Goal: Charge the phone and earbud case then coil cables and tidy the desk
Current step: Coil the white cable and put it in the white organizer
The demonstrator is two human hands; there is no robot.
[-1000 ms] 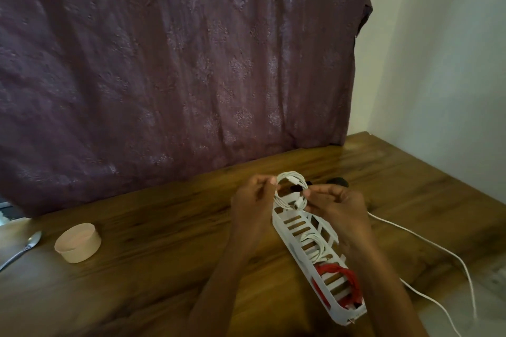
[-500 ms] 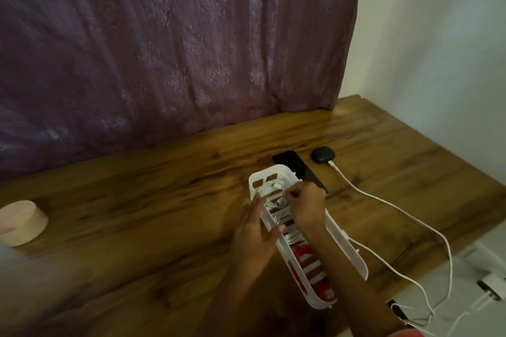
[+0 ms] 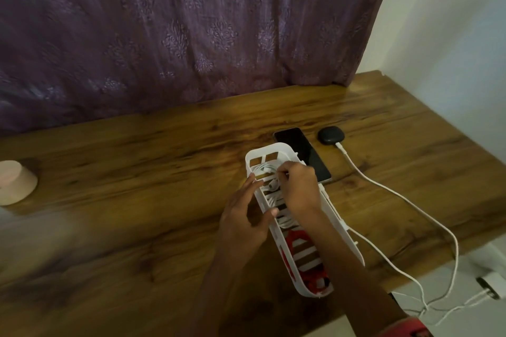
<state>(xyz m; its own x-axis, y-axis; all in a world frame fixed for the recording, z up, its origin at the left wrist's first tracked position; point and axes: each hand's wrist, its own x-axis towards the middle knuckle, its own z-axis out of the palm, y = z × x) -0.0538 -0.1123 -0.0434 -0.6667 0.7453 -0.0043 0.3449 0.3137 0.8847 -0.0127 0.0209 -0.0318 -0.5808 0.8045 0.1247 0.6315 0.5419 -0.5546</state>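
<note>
A long white slotted basket (image 3: 253,153) lies on the wooden desk (image 3: 153,161). Inside its far end sits a coiled white cable (image 3: 267,172), and my right hand (image 3: 298,189) pinches that coil from above. My left hand (image 3: 246,216) rests with relaxed fingers against the basket's left wall. A second white coil (image 3: 286,220) and a red cable (image 3: 298,238) lie further down the basket. Just right of the basket's far end is a black phone (image 3: 304,150). The dark earbud case (image 3: 331,135) sits beyond it with a white charging cable (image 3: 383,189) plugged in.
A pale pink round tub (image 3: 15,183) stands at the desk's left edge. A purple curtain (image 3: 178,30) hangs behind the desk. White chargers (image 3: 490,283) and loose cable hang off the desk's right edge, by a white wall.
The coiled white cable went from being held up in both hands down into the basket's far end. My left hand let go and moved to the basket's side. The view shifted right.
</note>
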